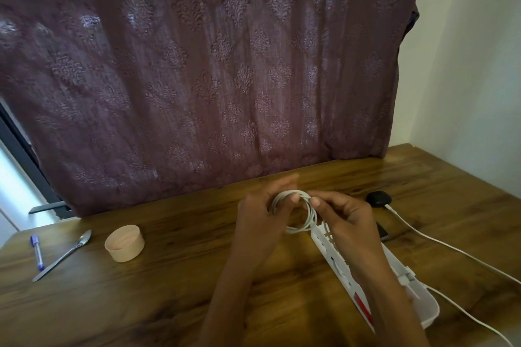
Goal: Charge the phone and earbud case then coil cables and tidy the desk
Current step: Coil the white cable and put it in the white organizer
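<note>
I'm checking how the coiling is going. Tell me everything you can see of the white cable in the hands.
The white cable is thin, round and smooth, seemingly plastic-sheathed. It is wound into several loose, roughly circular loops, held above the wooden desk. The left hand grips its left side, thumb across the loops; the right hand pinches its right side. Its lower arc hangs by the far end of the white power strip. No plug shows.
</note>
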`<state>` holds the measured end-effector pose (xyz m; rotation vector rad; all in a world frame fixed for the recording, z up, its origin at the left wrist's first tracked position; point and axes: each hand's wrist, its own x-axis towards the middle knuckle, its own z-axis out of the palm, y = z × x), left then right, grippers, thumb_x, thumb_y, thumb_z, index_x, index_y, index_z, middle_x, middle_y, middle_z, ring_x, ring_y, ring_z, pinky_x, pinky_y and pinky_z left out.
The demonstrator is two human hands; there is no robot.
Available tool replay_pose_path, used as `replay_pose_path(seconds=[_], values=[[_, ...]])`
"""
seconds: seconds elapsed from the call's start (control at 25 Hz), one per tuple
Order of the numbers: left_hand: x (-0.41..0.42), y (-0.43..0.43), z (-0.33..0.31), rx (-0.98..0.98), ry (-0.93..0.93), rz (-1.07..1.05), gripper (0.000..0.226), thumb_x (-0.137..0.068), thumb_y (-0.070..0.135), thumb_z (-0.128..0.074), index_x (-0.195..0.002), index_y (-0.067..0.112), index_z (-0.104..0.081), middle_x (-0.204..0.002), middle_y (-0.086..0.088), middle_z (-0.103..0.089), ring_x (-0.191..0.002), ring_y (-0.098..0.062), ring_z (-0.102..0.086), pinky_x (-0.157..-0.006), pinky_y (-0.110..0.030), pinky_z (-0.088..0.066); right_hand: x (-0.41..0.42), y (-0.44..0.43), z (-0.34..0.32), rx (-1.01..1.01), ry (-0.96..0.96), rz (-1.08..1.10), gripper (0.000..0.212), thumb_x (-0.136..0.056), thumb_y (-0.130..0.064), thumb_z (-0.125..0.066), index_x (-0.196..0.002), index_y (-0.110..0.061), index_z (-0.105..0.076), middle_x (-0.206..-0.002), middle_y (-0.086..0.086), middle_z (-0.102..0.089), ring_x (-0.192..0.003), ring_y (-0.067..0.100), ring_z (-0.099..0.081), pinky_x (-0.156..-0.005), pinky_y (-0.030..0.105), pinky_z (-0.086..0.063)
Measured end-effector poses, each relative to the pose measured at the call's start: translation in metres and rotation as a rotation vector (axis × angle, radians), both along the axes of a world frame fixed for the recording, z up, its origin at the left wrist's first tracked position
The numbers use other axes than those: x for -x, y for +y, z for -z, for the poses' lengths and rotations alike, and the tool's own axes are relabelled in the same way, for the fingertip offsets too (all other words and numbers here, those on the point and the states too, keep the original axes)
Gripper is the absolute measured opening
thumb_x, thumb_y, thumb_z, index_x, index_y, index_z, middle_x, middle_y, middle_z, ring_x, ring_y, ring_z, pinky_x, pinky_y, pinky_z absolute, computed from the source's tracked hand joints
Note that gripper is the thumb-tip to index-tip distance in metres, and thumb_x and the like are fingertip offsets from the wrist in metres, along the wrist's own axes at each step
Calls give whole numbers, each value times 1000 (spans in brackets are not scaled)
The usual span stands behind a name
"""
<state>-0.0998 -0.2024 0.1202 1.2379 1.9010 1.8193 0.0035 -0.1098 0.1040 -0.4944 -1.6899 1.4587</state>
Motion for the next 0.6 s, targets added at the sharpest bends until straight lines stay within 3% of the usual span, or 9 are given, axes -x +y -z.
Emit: replay_pose_path(seconds=[0.12,0.28,0.36,0.52,0.6], values=[[-4,0,-4,4,-29,-25,29,-84,7,-63,-86,35,-70,-79,8,-74,-70,-1,-69,-63,-9,-50,-1,0,-1,-21,8,57,10,-84,-7,-63,-84,-16,-68,-76,-3,-72,-74,9,-68,-69,18,-54],[-13,3,0,-11,-118,-56,28,-84,6,-63,-80,33,-69,-68,11,-72,-67,-4,-69,-61,-10,-51,-2,2,1,-354,-156,359,8,-80,-13,-68,-82,-20,-71,-82,-12,-61,-75,5,-59,-66,11,-44],[-17,7,2,-45,-195,-78,24,-84,5,-63,-82,28,-70,-68,7,-73,-66,-6,-69,-61,-11,-51,2,-3,4,-369,-194,425,9,-85,-15,-64,-88,-17,-72,-81,-10,-61,-75,6,-60,-65,9,-40],[-17,9,3,-139,-325,-98,17,-84,2,-61,-91,14,-72,-77,2,-75,-72,-8,-70,-63,-12,-52,9,-13,5,-97,-110,244,26,-93,-27,-50,-77,-19,-69,-62,-4,-65,-61,1,-60,-52,8,-43],[-15,9,2,-180,-369,-116,19,-84,1,-60,-93,14,-72,-76,3,-74,-73,-6,-69,-64,-13,-52,9,-16,0,68,-45,95,17,-91,-23,-56,-83,-25,-71,-72,-7,-72,-70,-1,-65,-58,8,-47]])
